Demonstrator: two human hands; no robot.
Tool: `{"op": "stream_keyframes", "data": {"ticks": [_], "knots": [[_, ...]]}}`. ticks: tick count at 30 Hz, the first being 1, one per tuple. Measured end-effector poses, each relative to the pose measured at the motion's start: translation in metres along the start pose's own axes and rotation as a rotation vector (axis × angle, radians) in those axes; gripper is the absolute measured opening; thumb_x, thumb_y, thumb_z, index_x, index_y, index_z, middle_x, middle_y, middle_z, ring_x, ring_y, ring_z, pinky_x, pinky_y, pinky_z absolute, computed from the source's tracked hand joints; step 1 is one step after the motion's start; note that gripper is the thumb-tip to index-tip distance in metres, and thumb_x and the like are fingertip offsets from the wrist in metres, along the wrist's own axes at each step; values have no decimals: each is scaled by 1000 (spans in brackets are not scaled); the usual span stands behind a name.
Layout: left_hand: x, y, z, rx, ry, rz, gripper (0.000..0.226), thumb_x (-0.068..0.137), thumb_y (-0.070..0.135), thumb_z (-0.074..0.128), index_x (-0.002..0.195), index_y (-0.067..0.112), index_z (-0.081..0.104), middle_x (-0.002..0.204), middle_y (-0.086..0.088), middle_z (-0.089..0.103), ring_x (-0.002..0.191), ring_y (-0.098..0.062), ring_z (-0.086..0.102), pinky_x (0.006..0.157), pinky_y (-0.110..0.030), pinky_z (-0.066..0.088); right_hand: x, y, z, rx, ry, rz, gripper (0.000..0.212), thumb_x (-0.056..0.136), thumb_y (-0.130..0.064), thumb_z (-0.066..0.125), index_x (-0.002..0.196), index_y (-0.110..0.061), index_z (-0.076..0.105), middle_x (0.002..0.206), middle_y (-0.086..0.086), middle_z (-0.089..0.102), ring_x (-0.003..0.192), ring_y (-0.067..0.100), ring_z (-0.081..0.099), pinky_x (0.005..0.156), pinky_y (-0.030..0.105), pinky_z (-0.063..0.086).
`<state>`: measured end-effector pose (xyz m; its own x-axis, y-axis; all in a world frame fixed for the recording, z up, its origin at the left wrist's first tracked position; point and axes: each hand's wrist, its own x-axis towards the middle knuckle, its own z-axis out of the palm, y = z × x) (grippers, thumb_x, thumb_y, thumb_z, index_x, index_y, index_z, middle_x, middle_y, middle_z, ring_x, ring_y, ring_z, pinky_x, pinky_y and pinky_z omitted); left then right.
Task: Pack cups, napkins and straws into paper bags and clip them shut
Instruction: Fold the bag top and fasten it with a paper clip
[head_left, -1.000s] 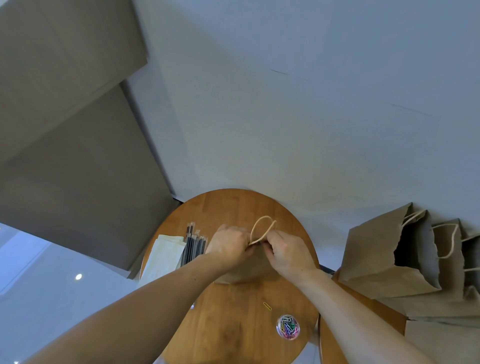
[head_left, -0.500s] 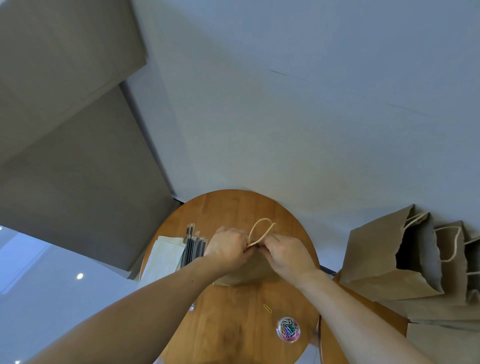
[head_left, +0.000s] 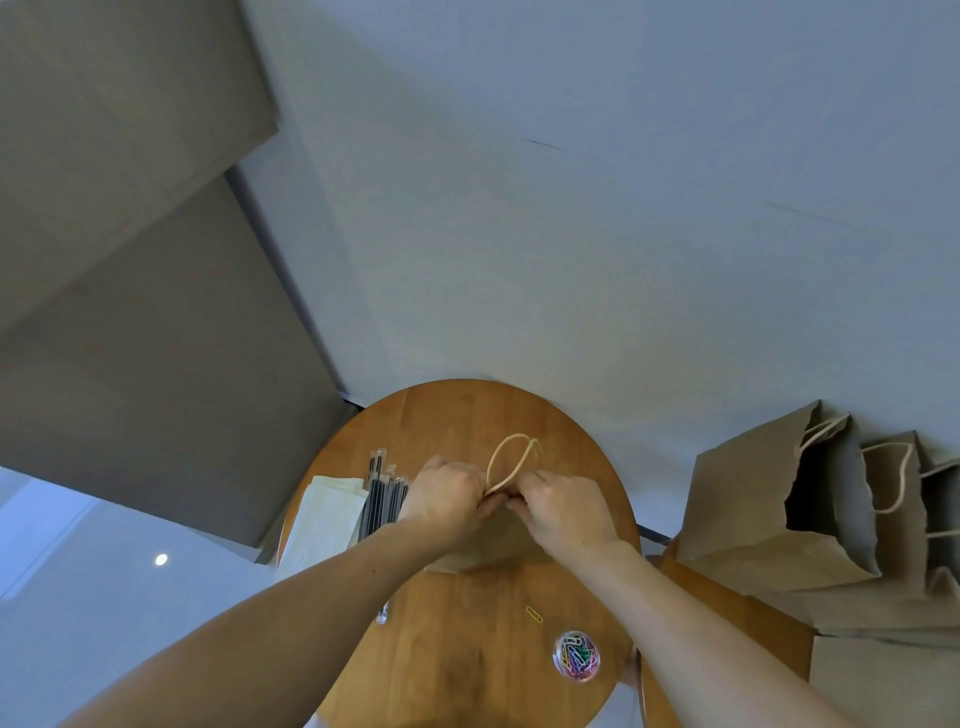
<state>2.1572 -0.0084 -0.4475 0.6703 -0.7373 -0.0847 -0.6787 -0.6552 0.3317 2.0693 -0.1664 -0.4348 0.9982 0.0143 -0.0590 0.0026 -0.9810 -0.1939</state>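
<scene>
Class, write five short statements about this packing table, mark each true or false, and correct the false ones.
1. The left hand and right hand both pinch the top of the paper bag. True.
2. The tub of coloured clips stands left of the straws. False: it stands at the near right of the table; the straws lie at the left.
3. One yellow clip lies loose on the table. True.
4. The napkins lie on the paper bag. False: they lie beside the straws, further left.
5. The spare bags at the right are clipped shut. False: the nearest gapes open.
</scene>
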Motion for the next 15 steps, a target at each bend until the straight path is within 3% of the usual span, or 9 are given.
{"op": "stream_keyframes", "data": {"ticks": [3,5,7,8,10,11,13,15], "knots": [[-1,-1,-8,-95,106,-4,36,89,40,63,61,31,44,54,16,46,54,-6,41,71,-27,34,-11,0,-1,132,116,-88,28,99,-37,52,117,-22,66,110,-7,70,95,15,68,73,33,55],[-6,-6,-15,-146,140,17,43,84,39,69,57,37,36,49,21,34,49,4,34,67,-27,34,-22,8,-1,249,323,-177,20,94,-28,64,110,-19,73,108,-6,72,92,12,70,69,30,58],[-16,-16,-24,-188,97,5,22,80,44,70,68,41,52,61,25,48,61,6,45,75,-31,44,-32,19,-1,259,504,-190,15,90,-26,69,98,-15,75,101,-4,72,85,10,68,63,27,57],[-23,-24,-24,-187,48,-31,13,78,48,70,87,42,63,79,24,59,78,3,53,86,-33,46,-35,27,-2,246,530,-135,17,89,-29,69,98,-15,73,101,-3,69,84,10,67,61,27,57],[-38,-40,-20,-204,-59,-149,59,75,53,74,129,38,55,123,18,59,119,-8,51,105,-30,38,-38,43,-1,247,428,93,35,85,-38,70,114,-18,65,114,-4,60,91,11,62,65,29,57],[-44,-46,-17,-231,-88,-221,73,73,52,76,139,37,46,137,16,51,131,-10,43,108,-29,33,-38,51,0,260,322,199,51,83,-42,71,127,-21,57,125,-6,51,96,9,58,70,30,56],[-53,-50,-13,-319,-129,-331,81,73,44,79,143,39,39,142,16,43,135,-10,39,106,-27,35,-37,61,10,317,65,273,75,82,-48,72,146,-32,35,139,-17,33,104,5,51,83,30,53],[-55,-53,-7,-394,-163,-411,61,77,35,77,132,38,51,129,19,51,122,-9,51,98,-27,48,-32,63,22,427,-100,268,70,85,-46,71,146,-37,37,142,-21,34,113,5,52,93,29,49]]}}
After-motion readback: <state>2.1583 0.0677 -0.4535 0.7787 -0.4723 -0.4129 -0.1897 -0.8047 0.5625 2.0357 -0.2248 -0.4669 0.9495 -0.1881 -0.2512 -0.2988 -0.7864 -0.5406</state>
